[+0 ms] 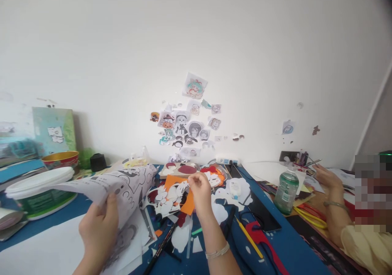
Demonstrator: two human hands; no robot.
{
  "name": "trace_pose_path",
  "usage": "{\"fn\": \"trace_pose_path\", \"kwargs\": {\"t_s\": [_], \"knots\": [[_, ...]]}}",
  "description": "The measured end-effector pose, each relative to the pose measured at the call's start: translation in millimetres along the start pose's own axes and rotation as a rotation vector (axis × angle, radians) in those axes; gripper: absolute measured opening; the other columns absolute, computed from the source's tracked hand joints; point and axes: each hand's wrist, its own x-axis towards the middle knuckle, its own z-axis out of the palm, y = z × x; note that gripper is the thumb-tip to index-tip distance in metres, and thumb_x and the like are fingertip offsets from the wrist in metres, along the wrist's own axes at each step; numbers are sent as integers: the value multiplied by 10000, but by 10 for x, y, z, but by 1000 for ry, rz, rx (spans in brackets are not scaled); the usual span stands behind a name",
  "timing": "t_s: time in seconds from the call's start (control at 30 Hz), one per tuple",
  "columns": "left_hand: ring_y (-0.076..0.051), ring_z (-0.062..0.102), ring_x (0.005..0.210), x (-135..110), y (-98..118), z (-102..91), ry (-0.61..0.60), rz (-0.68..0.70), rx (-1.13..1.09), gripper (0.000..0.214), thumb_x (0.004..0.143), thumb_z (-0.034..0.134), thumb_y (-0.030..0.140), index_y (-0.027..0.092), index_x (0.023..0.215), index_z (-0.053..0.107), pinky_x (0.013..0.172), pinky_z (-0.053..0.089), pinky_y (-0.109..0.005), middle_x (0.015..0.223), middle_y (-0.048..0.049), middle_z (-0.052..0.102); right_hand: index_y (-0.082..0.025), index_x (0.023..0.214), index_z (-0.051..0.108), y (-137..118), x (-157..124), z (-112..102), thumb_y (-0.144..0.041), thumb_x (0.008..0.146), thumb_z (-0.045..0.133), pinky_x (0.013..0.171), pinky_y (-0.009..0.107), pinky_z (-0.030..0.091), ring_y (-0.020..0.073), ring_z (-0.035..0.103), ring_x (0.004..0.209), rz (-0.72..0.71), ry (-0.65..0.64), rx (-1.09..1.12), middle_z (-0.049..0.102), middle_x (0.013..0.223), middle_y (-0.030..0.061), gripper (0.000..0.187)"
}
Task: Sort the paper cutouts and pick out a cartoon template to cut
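A curling printed sheet of paper with line drawings and text is gripped by my left hand, thumb on top. It is raised over other white sheets on the blue table. My right hand has its fingers pinched together above a heap of white paper cutouts and orange paper. What sits between those fingertips, if anything, cannot be made out. Below the hands lie a black pen and paper scraps.
Left stand a white-lidded tub and a red-gold bowl. A yellow pencil, red paper, dark phone-like slab and green bottle lie or stand rightward. Another person's hand holds a pen-like tool at far right.
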Motion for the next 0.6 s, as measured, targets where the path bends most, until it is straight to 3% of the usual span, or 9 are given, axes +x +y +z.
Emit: {"fn": "trace_pose_path", "kwargs": {"t_s": [0.1, 0.23, 0.4, 0.6], "knots": [[-152, 526, 497, 3, 7, -10, 5, -6, 6, 329, 800, 309, 426, 220, 559, 395, 448, 391, -245, 480, 24, 486, -175, 842, 610, 48, 48, -48, -315, 694, 623, 712, 297, 478, 153, 566, 727, 193, 29, 324, 599, 794, 40, 204], [-142, 453, 453, 26, 17, -44, 24, -139, -53, 345, 770, 406, 424, 225, 493, 348, 421, 372, -250, 431, 15, 425, -179, 844, 635, 66, 79, -73, -320, 658, 666, 772, 326, 474, 165, 586, 767, 208, 27, 540, 628, 835, 62, 235], [-165, 467, 515, 37, 8, -98, 39, -227, -88, 363, 787, 385, 468, 230, 516, 347, 464, 380, -269, 469, -2, 454, -191, 870, 629, 68, 80, -71, -263, 570, 731, 786, 326, 473, 165, 592, 802, 195, -24, 539, 628, 841, 41, 325], [-156, 448, 497, 36, -11, -99, 47, -233, -112, 399, 786, 399, 472, 238, 479, 300, 452, 354, -263, 445, 5, 429, -181, 746, 599, 112, 42, -51, -290, 595, 730, 795, 298, 466, 170, 584, 913, 292, -60, 455, 619, 1005, 67, 228]]}}
